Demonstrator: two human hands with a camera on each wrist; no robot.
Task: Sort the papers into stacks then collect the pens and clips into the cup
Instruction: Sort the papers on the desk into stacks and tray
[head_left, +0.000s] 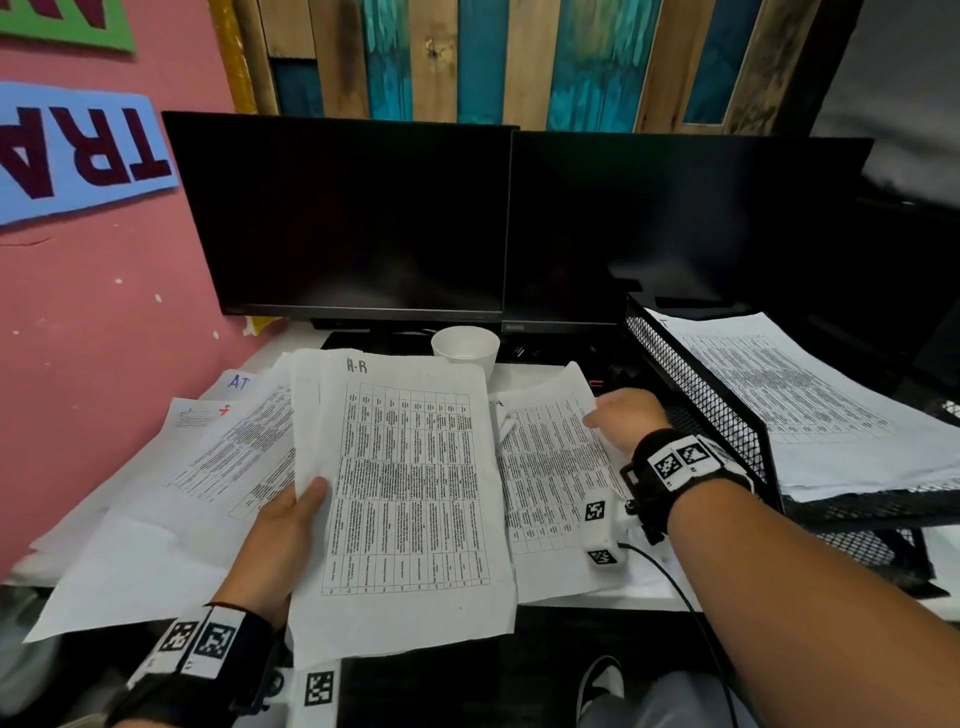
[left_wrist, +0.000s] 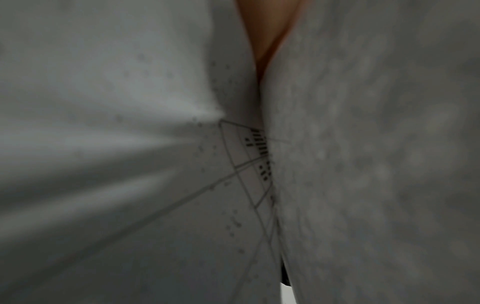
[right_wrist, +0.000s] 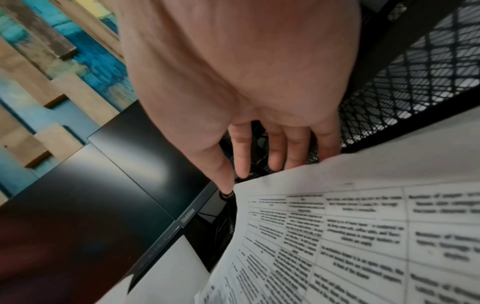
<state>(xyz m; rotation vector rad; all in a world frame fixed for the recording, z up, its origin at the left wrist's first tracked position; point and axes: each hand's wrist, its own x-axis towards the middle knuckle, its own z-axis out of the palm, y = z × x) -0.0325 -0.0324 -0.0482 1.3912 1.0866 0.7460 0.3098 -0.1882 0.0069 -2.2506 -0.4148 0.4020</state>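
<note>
My left hand grips the left edge of a stack of printed sheets marked "H-R", thumb on top and fingers hidden beneath. In the left wrist view those sheets fill the frame, blurred, with a finger at the top. My right hand rests at the far right edge of another printed sheet on the desk, fingers fairly straight. In the right wrist view the fingers reach down behind that sheet's edge. A white paper cup stands upright behind the papers.
Loose sheets lie fanned over the desk's left side, one marked "AT". A black mesh tray holding a paper stack stands to the right, close to my right hand. Two dark monitors stand at the back, and a pink wall is on the left.
</note>
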